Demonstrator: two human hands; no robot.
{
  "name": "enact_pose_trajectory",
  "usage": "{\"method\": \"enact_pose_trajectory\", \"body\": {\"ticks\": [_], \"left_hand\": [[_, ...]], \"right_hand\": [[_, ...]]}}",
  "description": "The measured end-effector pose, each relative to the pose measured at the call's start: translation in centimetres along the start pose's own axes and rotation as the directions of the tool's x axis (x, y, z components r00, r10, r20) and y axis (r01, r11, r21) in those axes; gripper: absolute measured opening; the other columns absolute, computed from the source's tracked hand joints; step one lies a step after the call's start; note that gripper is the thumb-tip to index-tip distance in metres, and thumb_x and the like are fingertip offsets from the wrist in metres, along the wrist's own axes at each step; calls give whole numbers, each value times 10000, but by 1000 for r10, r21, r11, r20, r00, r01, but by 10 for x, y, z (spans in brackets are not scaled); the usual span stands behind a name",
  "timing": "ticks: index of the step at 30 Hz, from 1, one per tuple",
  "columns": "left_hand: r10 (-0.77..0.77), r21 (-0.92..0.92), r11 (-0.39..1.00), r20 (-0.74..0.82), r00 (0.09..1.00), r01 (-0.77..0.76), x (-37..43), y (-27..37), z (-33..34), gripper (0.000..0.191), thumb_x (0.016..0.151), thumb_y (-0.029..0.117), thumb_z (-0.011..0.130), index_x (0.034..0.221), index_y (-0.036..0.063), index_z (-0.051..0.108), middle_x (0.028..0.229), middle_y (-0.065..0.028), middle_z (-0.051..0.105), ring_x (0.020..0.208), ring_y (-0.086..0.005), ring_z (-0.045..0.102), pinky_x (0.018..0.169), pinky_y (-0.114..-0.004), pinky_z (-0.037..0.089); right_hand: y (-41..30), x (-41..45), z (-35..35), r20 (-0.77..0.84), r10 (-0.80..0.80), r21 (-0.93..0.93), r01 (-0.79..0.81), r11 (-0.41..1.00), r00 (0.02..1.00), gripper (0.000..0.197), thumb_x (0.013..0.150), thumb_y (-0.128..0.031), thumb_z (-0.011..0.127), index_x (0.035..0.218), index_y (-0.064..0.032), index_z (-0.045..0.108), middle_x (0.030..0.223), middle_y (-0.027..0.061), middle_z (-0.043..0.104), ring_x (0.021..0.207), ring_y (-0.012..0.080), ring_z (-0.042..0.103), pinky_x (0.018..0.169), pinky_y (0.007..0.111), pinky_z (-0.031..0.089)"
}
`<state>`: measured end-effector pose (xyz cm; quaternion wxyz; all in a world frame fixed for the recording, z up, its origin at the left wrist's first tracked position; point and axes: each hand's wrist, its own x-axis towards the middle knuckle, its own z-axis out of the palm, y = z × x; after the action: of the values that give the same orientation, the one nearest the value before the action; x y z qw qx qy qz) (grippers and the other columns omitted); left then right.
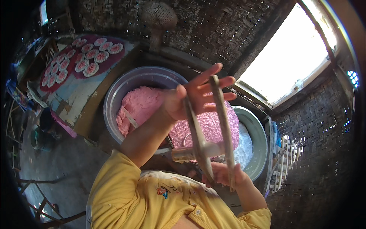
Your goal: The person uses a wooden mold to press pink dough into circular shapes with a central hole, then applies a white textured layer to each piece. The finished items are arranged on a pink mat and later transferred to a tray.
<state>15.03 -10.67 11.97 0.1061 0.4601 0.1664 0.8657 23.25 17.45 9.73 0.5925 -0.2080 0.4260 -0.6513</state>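
Note:
A wooden tool (pixel 208 148) with two long bars crossing a short cylinder is in front of my chest. My left hand (pixel 200 97), palm up and fingers spread, is behind the bars' upper ends, its thumb beside the left bar. Around the lower ends is my right hand (pixel 224 174), fingers partly hidden by the bars; its grip is unclear. Beneath lies a round pink sheet with a shiny, crinkled surface (pixel 206 126). At left, a purple-grey basin (pixel 114 83) holds pink dough (pixel 143 100) with a flat stick (pixel 130 117) in it.
A green basin (pixel 258 143) holds a pale, bluish-white mass (pixel 243 146). On a worn table (pixel 65 106) at upper left, several pink-and-white lacy rounds (pixel 91 69) rest on dark pink sheets. A woven wall (pixel 206 31) and a bright window opening (pixel 286 57) stand behind.

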Motion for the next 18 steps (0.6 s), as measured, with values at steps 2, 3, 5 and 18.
{"method": "enact_pose_trajectory", "body": {"ticks": [2, 3, 5, 18], "left_hand": [[30, 40, 999, -14, 999, -29, 6, -14, -12, 885, 823, 585, 538, 1468, 147, 118, 1388, -153, 344, 1329, -348, 281, 1088, -514, 237], [38, 58, 998, -116, 993, -31, 6, -20, -18, 842, 831, 554, 553, 1460, 158, 157, 1332, -154, 409, 1288, -340, 351, 1066, -510, 282], [22, -51, 998, -269, 963, -37, 2, -31, -34, 785, 843, 545, 534, 1448, 166, 207, 1187, -137, 510, 1209, -328, 450, 1040, -506, 330], [72, -391, 883, -436, 897, -261, -53, -65, -96, 673, 877, 657, 299, 1302, 161, 464, 814, -54, 606, 868, -241, 572, 910, -458, 412]], "right_hand": [[-11, -11, -2, -33, 32, -48, -33, 998, 999, 1167, 698, -849, 374, 1385, 81, 223, 1209, 228, 502, 1043, 260, 546, 889, 370, 441], [-15, -17, -5, -69, 40, -42, -43, 998, 997, 1151, 711, -850, 342, 1373, 87, 255, 1187, 219, 515, 1035, 251, 548, 869, 366, 449], [-26, -28, -14, -236, 109, -102, -136, 985, 966, 1138, 721, -853, 303, 1355, 91, 299, 1168, 206, 525, 1035, 251, 549, 864, 374, 454], [-35, -24, -46, -506, 227, -110, -324, 940, 832, 730, 873, -605, 449, 1215, 39, 465, 1027, 157, 597, 852, 232, 596, 789, 361, 472]]}}
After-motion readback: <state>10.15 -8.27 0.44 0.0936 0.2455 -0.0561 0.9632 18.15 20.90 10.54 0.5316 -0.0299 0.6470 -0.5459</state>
